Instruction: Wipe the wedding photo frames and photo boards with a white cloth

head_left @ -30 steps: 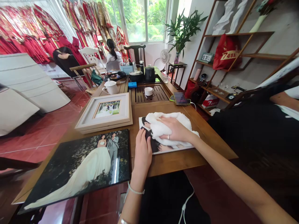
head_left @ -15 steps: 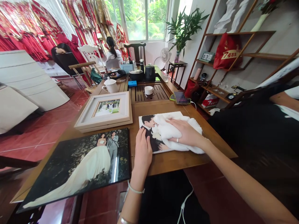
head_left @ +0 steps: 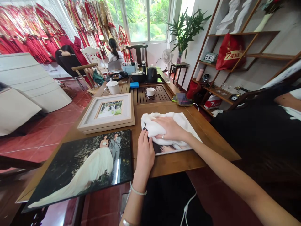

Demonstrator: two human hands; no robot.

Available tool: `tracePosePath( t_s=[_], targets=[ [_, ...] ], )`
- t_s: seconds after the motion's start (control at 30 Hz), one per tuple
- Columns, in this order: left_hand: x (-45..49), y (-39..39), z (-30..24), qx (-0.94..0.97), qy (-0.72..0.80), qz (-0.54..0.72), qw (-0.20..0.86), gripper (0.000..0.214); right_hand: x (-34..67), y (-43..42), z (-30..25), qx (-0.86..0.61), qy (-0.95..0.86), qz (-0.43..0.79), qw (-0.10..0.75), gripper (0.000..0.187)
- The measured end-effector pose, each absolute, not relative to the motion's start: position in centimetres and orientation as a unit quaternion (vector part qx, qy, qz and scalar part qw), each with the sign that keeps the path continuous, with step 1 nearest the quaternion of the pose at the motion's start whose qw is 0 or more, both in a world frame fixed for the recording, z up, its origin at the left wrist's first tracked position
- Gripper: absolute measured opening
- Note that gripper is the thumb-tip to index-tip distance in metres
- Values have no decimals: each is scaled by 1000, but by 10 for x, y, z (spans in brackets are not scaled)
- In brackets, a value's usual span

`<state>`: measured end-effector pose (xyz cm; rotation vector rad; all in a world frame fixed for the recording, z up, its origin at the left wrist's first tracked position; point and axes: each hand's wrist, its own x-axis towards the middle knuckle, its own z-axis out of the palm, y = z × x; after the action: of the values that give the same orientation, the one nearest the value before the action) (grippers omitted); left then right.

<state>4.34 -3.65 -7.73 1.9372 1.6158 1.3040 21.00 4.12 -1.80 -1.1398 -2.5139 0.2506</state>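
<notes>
A photo panel (head_left: 169,150) with a wedding picture lies flat on the wooden table, mostly hidden under a fluffy white cloth (head_left: 155,128). Bunched beneath my right hand (head_left: 171,128), the cloth is pressed onto the panel's upper left part. That hand wears a ring, and its thumb curls against the cloth's near side. My left hand (head_left: 145,149) rests along the panel's left edge, fingers stretched forward and their tips near the cloth. To its left, a larger dark glossy wedding photo (head_left: 89,163) overhangs the table's front edge.
Beyond the large photo sits a light wooden picture frame (head_left: 108,113). A lidded white mug (head_left: 112,87), a tea tray (head_left: 162,94) with a small white cup (head_left: 150,91) and a phone (head_left: 183,99) stand farther back. Another person (head_left: 270,116) sits at the right.
My right hand has slid the white cloth leftward across the panel, covering the pictured faces and baring its right side. My left hand stays at the left edge.
</notes>
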Motion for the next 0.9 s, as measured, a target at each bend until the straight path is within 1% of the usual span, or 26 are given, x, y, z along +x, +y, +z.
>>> tracePosePath(
  t_s=[0.17,0.27,0.43,0.67,0.8,0.9],
  targets=[
    [43,-40,-78,674,556,459,161,45,221,-7,-21,-411,-886,92,194,72],
    [43,-42,-75,661,560,467,174,49,230,-15,-19,-424,-881,96,187,73],
    [43,-42,-66,648,561,478,194,47,230,13,-13,-444,-873,106,171,73],
    [42,-41,-63,619,544,527,209,44,195,59,-8,-408,-888,118,174,74],
    [42,-39,-64,606,532,542,238,46,177,65,-8,-396,-894,112,177,75],
    [43,-39,-63,591,546,549,229,44,169,57,-11,-384,-898,114,181,76]
  ],
)
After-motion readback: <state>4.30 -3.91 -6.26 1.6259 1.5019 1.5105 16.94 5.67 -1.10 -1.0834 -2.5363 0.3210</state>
